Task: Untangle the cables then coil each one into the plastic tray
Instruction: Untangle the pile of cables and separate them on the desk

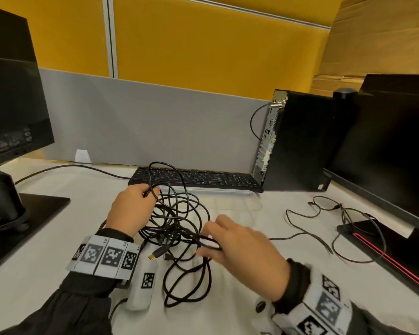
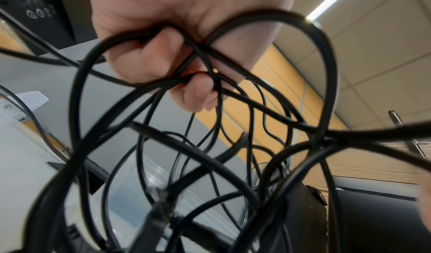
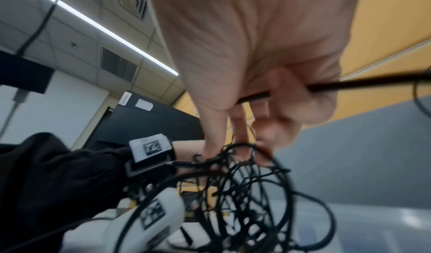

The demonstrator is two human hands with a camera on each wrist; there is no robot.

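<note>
Both hands in the cable tangle (image 1: 179, 221)
Left hand (image 1: 131, 209) fingers curl round several strands; right hand (image 1: 244, 247) fingers pinch 1 cable above the worktop (image 1: 228, 310).

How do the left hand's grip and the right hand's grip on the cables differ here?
The left hand grips several loops of the tangled cables bunched in a curled fist, held up near the keyboard; the right hand holds a single strand across its curled fingers, low and nearer the person. The left hand looks sharp, the right hand blurred. Both hold black cable from the same tangle.
</note>
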